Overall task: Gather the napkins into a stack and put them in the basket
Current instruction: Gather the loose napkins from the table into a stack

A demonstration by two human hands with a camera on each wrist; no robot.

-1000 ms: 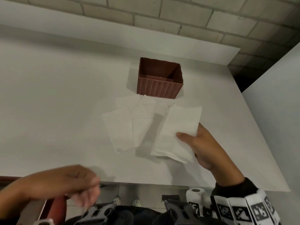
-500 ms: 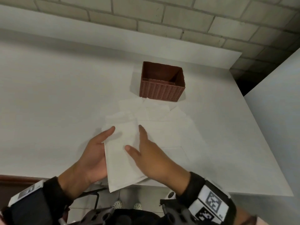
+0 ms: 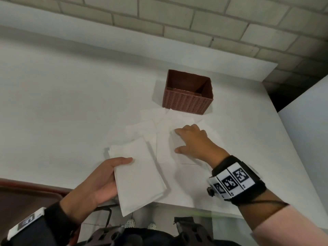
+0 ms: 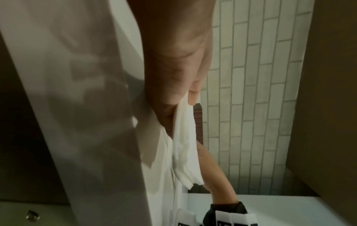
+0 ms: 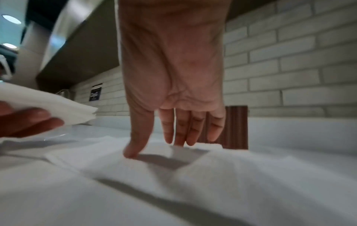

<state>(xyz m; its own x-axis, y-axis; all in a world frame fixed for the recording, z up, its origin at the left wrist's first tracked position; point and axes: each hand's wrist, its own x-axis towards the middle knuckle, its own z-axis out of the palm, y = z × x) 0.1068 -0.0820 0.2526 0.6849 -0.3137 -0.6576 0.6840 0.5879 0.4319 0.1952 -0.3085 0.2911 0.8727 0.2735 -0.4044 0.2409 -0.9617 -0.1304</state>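
Note:
My left hand (image 3: 106, 176) grips a small stack of white napkins (image 3: 138, 176) just above the table's front edge, thumb on top; the same stack (image 4: 183, 149) shows edge-on in the left wrist view. My right hand (image 3: 190, 142) reaches over the loose napkins (image 3: 165, 132) spread on the table, straight fingers (image 5: 179, 131) and thumb touching a napkin (image 5: 119, 162). The brown woven basket (image 3: 186, 102) stands upright behind the napkins, with nothing visible inside.
The white table (image 3: 62, 112) runs to a pale brick wall (image 3: 177, 23) at the back. A white panel (image 3: 308, 135) stands on the right. A dark red chair edge (image 3: 26, 189) sits below the front left of the table.
My left hand has taken the stack alone and holds it at the front edge. My right hand left the stack and moved forward and right onto the loose napkins.

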